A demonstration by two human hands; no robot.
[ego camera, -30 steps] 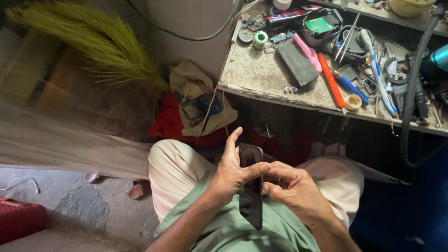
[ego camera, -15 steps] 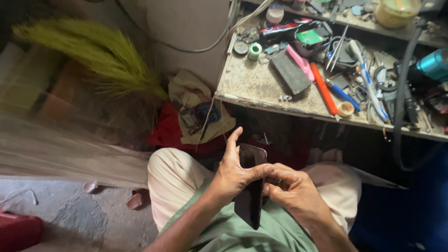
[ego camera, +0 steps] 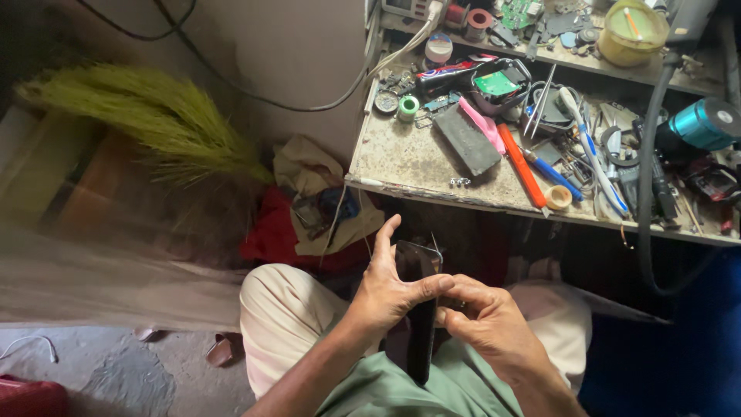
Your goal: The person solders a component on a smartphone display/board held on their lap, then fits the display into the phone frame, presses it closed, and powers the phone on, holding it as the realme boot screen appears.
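Note:
Over my lap I hold a dark, flat phone-like slab edge-on, its long side running toward me. My left hand wraps its left side, thumb across the front and index finger raised. From the right, my right hand pinches the same slab at its middle, fingers curled against the edge. A thin metal tip pokes out just above the slab's top corner; what it belongs to is hidden by my fingers.
A cluttered workbench stands ahead with a dark rectangular block, an orange tool, tape rolls, a green circuit board and a teal cylinder. A straw broom and crumpled cloths lie at left.
Both hands keep the same grip on the slab. The view has tilted slightly, so the bench sits a little lower in the frame.

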